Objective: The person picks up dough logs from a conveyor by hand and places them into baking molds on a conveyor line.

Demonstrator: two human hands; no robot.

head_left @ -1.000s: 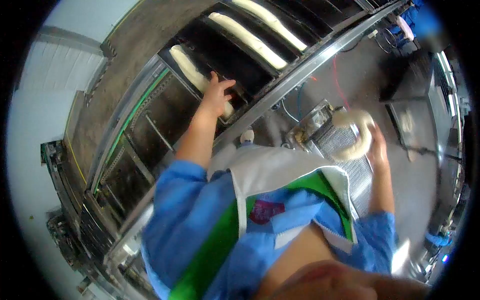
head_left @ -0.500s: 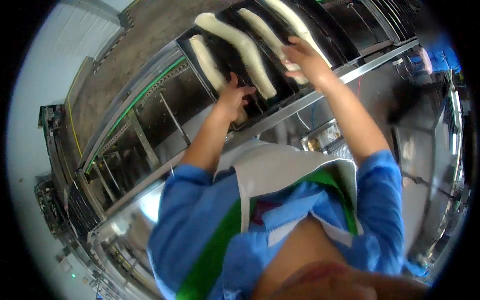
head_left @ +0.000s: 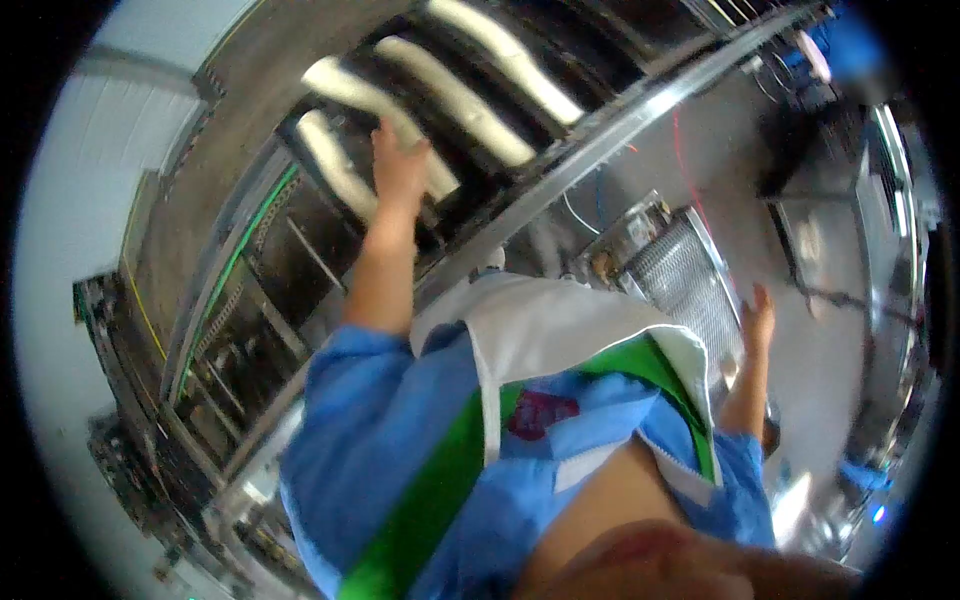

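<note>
Several long pale strips of dough lie side by side in the dark tray on the line. My left hand [head_left: 400, 170] is over the second dough strip [head_left: 375, 97], its fingers stretched out at the strip's edge; I cannot tell whether it presses on it. Left of that hand lies the first dough strip [head_left: 335, 165]. The third dough strip [head_left: 460, 100] and the fourth dough strip [head_left: 508, 58] are to its right. My right hand [head_left: 758, 318] is away from the tray, low at my right side, open with nothing in it.
A metal rail [head_left: 610, 135] runs along the near side of the line. Open framework with a green strip [head_left: 240, 255] continues to the left. A perforated metal plate [head_left: 685, 265] is below the rail. Blue material [head_left: 860, 45] shows at the upper right.
My right hand has left the dough strips and swung down to my right side. My left hand remains by the strips. The view has shifted, so the tray appears further left.
</note>
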